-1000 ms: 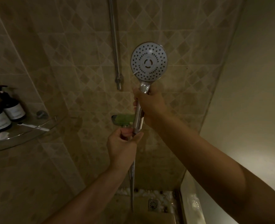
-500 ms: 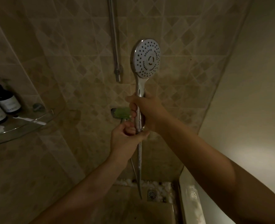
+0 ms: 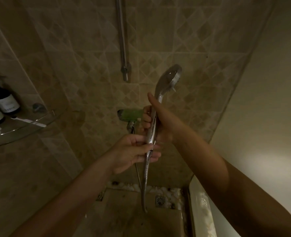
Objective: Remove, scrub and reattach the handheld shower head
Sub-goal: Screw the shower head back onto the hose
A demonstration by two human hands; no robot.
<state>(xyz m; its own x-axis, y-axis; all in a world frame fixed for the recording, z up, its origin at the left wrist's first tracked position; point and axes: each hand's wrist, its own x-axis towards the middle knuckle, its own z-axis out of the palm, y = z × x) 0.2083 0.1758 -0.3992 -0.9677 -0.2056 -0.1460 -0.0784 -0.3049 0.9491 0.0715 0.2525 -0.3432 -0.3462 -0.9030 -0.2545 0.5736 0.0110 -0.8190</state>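
Out in front of the tiled wall [image 3: 201, 48], the shower head [image 3: 167, 81] is held upright, just right of the rail [image 3: 123, 40]. Its spray face, square to me a second ago, now points right, nearly edge-on. The right hand [image 3: 161, 120] has its fingers wrapped round the handle; the left hand [image 3: 132, 151] pinches the connector where the hose [image 3: 146, 175] joins. That twist looks like unscrewing head from hose, so removal seems under way, with scrubbing not yet begun.
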